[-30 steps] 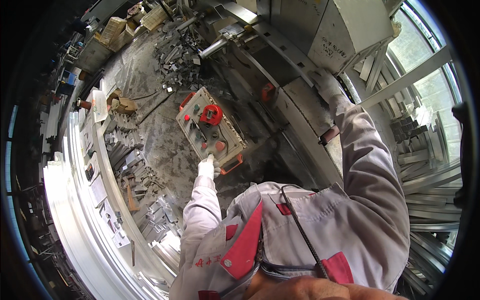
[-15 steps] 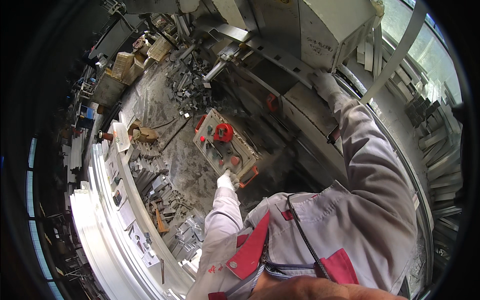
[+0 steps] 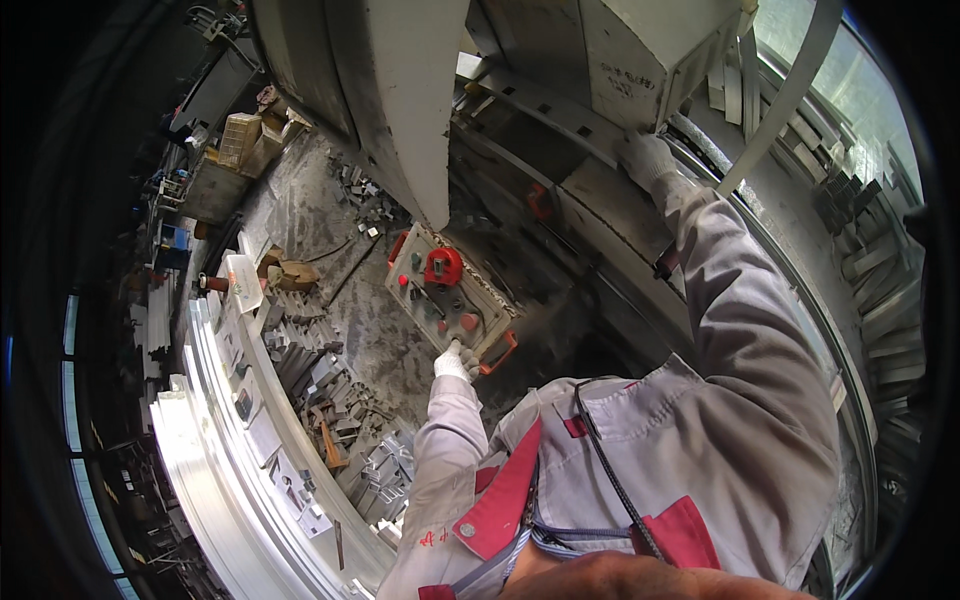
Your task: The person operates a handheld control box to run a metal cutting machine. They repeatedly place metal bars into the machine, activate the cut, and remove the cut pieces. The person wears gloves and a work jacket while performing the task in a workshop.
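The person's left hand (image 3: 457, 362), in a white glove, was at the near end of a pale control box (image 3: 421, 312) that stood in the middle of the scene, tilted away to the far left. A finger of that hand reached onto the panel's near edge with the other fingers bent, and whether it grasped the box or pressed something could not be told. On the panel sat a red rounded case (image 3: 443, 267), with a small red button (image 3: 403, 281) to its left and a larger reddish knob (image 3: 468, 321) nearer the person; an orange handle (image 3: 498, 353) projected at the near right. The right hand (image 3: 648, 160), also gloved, was stretched to the far right, at the right end of a long metal bar (image 3: 560, 125) with square holes, just below a white housing (image 3: 625, 70); its grip could not be made out. A large pale machine cover (image 3: 410, 100) hung over the far side, its tip close to the box's far end. To the left, metal offcuts (image 3: 300, 350) littered the floor beside bright long profiles (image 3: 200, 440).
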### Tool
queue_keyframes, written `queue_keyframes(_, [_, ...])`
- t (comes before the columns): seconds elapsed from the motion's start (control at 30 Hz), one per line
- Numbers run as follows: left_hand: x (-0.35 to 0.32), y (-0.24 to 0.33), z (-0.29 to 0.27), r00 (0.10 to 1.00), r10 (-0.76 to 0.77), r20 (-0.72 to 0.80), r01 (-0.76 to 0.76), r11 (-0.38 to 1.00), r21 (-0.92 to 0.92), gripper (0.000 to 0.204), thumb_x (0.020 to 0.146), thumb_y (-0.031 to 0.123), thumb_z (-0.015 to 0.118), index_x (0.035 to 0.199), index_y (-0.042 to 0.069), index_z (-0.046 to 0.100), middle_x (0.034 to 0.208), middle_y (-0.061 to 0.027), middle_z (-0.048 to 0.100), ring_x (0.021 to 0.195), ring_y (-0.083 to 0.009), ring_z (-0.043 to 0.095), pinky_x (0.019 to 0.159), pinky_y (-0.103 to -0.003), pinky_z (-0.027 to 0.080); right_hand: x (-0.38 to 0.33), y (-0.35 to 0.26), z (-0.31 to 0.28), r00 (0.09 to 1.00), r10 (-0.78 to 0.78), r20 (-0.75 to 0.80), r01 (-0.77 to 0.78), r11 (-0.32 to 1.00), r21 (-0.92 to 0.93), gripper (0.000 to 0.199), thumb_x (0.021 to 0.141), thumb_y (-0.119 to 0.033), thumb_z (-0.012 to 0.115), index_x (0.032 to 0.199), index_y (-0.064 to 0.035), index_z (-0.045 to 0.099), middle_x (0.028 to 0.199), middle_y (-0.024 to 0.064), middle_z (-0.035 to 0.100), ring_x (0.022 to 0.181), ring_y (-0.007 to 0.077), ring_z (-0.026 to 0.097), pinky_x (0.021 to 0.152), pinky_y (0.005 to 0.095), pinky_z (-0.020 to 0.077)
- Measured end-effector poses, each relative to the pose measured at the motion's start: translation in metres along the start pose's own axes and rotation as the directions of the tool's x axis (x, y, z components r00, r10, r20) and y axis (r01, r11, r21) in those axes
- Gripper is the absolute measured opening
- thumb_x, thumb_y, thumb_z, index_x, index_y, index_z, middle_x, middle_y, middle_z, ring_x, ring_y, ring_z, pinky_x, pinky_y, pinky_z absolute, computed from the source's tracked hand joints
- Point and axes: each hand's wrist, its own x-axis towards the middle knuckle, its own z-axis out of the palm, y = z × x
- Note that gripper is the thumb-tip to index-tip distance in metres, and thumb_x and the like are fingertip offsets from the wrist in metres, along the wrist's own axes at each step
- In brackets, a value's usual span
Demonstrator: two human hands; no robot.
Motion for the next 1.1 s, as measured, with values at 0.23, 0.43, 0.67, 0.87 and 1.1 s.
queue_keyframes(0.23, [-0.012, 0.006, 0.005, 0.996, -0.045, 0.071, 0.047, 0.999, -0.024, 0.035, 0.109, 0.043, 0.063, 0.088, 0.017, 0.054, 0.062, 0.0037, 0.044, 0.045, -0.0156, 0.042, 0.041, -0.032, 0.031, -0.001, 0.000, -0.002, 1.000, -0.015, 0.008, 0.015, 1.000, 0.000, 0.019, 0.093, -0.023, 0.068, 0.108, -0.0144, 0.074, 0.115, 0.0137, 0.067, 0.099, 0.0388, 0.072, 0.084, 0.0516, 0.0580])
queue_keyframes(0.43, [-0.018, 0.007, 0.010, 0.999, -0.015, 0.049, 0.016, 1.000, -0.017, 0.035, 0.112, 0.041, 0.059, 0.086, 0.018, 0.053, 0.062, 0.0046, 0.041, 0.045, -0.0139, 0.040, 0.040, -0.030, 0.029, 0.002, 0.000, 0.000, 0.999, 0.004, 0.031, -0.005, 1.000, 0.009, 0.021, 0.093, -0.023, 0.067, 0.112, -0.0151, 0.072, 0.118, 0.0139, 0.067, 0.101, 0.0389, 0.072, 0.086, 0.0507, 0.0580])
queue_keyframes(0.67, [-0.051, 0.011, 0.026, 0.989, 0.100, -0.112, -0.095, 0.994, 0.052, 0.025, 0.107, 0.037, 0.068, 0.096, 0.016, 0.060, 0.067, 0.0013, 0.055, 0.048, -0.0154, 0.050, 0.041, -0.032, 0.038, 0.003, 0.002, 0.000, 0.994, 0.020, 0.104, -0.022, 1.000, 0.018, 0.021, 0.095, -0.022, 0.065, 0.114, -0.0176, 0.073, 0.114, 0.0142, 0.068, 0.105, 0.0383, 0.071, 0.089, 0.0500, 0.0578])
queue_keyframes(0.87, [-0.063, 0.013, 0.032, 0.981, 0.159, -0.112, -0.153, 0.986, 0.059, 0.022, 0.105, 0.037, 0.071, 0.103, 0.015, 0.066, 0.070, -0.0011, 0.063, 0.050, -0.0168, 0.056, 0.040, -0.035, 0.042, 0.003, 0.000, -0.001, 0.996, 0.042, 0.081, -0.046, 0.998, 0.040, 0.020, 0.096, -0.024, 0.065, 0.112, -0.0182, 0.075, 0.115, 0.0131, 0.069, 0.107, 0.0379, 0.071, 0.091, 0.0499, 0.0577])
queue_keyframes(1.1, [-0.057, 0.014, 0.030, 0.984, 0.127, -0.127, -0.117, 0.990, 0.080, 0.026, 0.105, 0.041, 0.070, 0.104, 0.016, 0.065, 0.069, -0.0010, 0.062, 0.050, -0.0166, 0.055, 0.040, -0.035, 0.041, 0.002, -0.002, -0.008, 0.994, 0.038, 0.103, -0.042, 0.998, 0.039, 0.022, 0.094, -0.015, 0.064, 0.112, -0.0167, 0.075, 0.115, 0.0140, 0.070, 0.108, 0.0391, 0.072, 0.090, 0.0501, 0.0586])
